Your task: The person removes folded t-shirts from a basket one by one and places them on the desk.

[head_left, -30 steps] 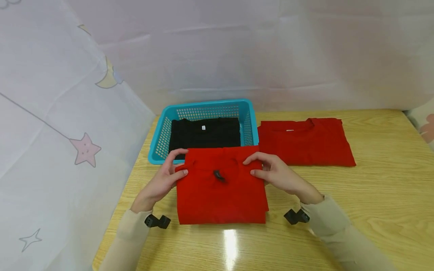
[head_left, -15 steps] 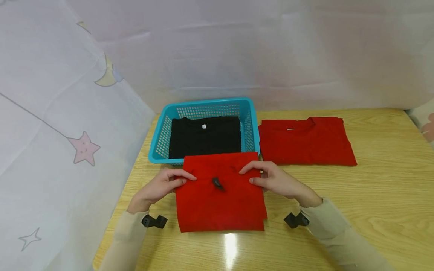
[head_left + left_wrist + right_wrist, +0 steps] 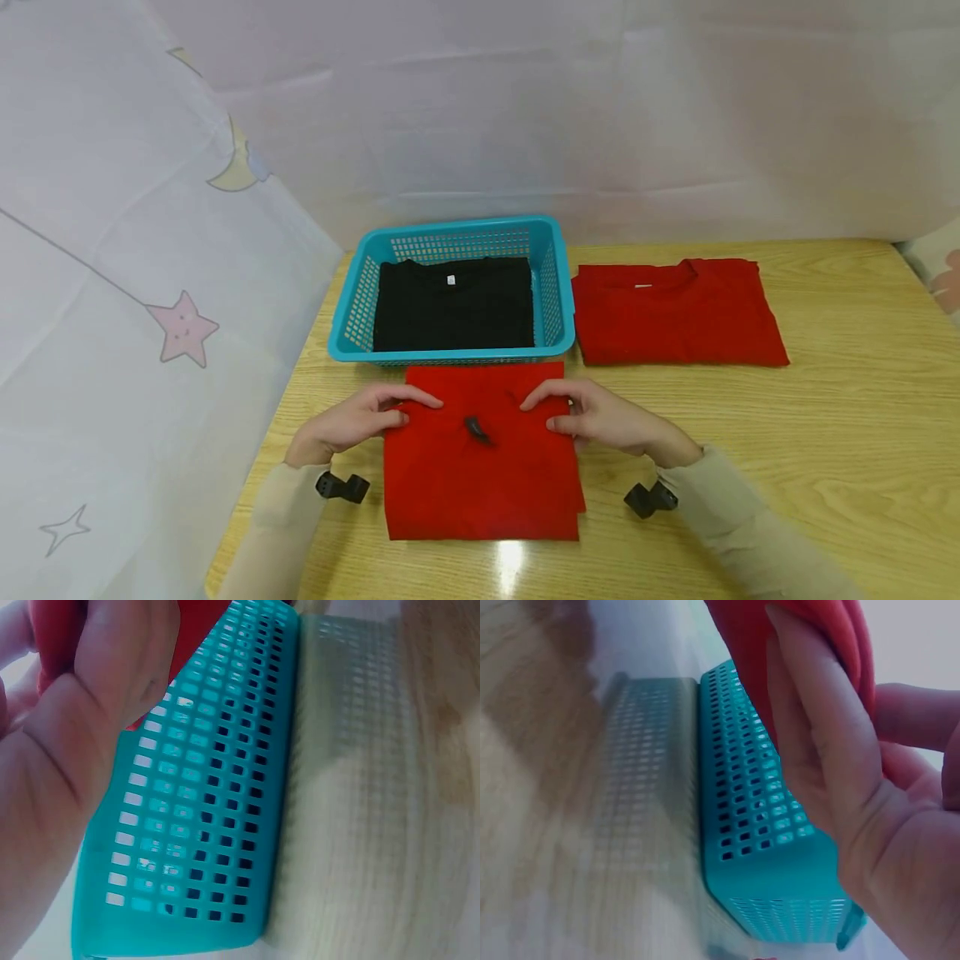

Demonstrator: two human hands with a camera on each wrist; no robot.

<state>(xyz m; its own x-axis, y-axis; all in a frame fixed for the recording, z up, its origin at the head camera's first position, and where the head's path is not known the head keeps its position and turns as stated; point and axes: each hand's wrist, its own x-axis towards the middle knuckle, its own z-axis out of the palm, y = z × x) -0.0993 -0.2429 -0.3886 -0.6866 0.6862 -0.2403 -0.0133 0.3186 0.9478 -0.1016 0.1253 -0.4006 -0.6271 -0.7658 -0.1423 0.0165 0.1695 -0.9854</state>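
Held item: folded red cloth garment [image 3: 480,492] with a small dark mark [image 3: 477,430] at centre, in front of the basket and toward the tabletop's left edge; raised in both hands.

Left hand [image 3: 360,417]: narrow grip on the garment's left side, thumb on top. Right hand [image 3: 607,421]: narrow grip on the right side, thumb on top, fingers beneath.

Basket: turquoise rectangular plastic basket [image 3: 453,356] with perforated walls, at the far left corner of the wood-grain tabletop [image 3: 840,433]; its near wall stands just beyond the held garment, between it and the far edge.

Basket contents: folded black cloth garment [image 3: 453,312] with a small white label [image 3: 451,280], covering most of the floor.

Second red item: folded red cloth shirt [image 3: 678,325], flat just beside the basket's right wall, near the far edge.

Surround: pale printed cloth backdrop [image 3: 525,125] along the far and left edges.
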